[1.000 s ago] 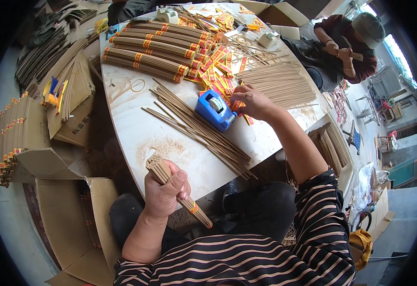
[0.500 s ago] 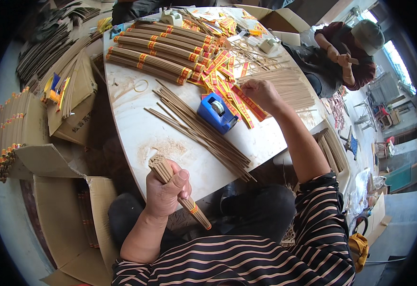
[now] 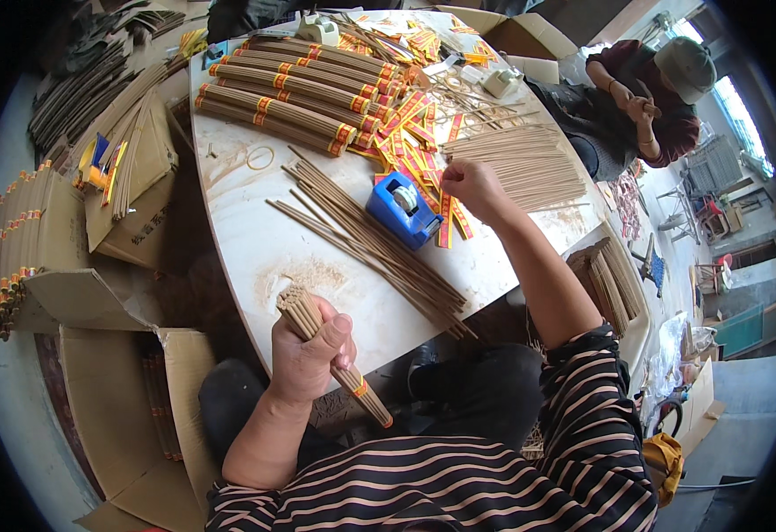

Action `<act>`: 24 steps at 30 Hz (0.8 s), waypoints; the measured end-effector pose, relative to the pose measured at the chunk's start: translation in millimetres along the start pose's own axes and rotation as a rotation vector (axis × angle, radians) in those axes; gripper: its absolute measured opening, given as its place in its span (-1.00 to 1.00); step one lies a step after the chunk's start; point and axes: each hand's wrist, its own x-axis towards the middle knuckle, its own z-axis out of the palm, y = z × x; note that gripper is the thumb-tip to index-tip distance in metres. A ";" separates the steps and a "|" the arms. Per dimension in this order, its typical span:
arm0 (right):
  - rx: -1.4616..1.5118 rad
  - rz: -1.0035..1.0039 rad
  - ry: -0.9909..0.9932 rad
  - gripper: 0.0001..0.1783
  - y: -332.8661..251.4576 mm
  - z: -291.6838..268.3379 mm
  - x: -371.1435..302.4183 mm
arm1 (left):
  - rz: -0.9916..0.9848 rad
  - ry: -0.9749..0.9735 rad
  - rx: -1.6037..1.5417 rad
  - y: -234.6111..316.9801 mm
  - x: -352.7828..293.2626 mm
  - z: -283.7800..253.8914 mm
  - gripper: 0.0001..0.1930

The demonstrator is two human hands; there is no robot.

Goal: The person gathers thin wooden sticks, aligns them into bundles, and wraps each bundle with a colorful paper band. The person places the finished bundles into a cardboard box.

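Observation:
My left hand (image 3: 313, 350) is wrapped round a bundle of brown incense sticks (image 3: 363, 392), tilted over the table's near edge. A red-and-yellow paper band circles its lower part. My right hand (image 3: 477, 188) is closed, fingertips pinched at the upper end of a red-and-yellow paper label (image 3: 445, 222) that hangs beside the blue tape dispenser (image 3: 406, 211). More loose labels (image 3: 408, 142) lie in a heap beyond the dispenser. To its left, loose incense sticks (image 3: 361, 239) lie slantwise across the table.
Banded incense bundles (image 3: 290, 84) are stacked at the table's far left. Loose sticks (image 3: 530, 164) spread on the right. An open cardboard box (image 3: 122, 408) stands at lower left, another box (image 3: 619, 293) right of the table. A seated person (image 3: 650, 102) works at the upper right.
My right hand has drawn slightly left and nearer, and the label at its fingers now hangs almost straight toward me. My left hand keeps its hold on the bundle.

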 end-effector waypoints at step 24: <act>-0.390 0.162 -0.207 -0.46 -86.5 24.4 63.2 | -0.076 0.072 -0.012 0.6 3.1 -7.4 -0.82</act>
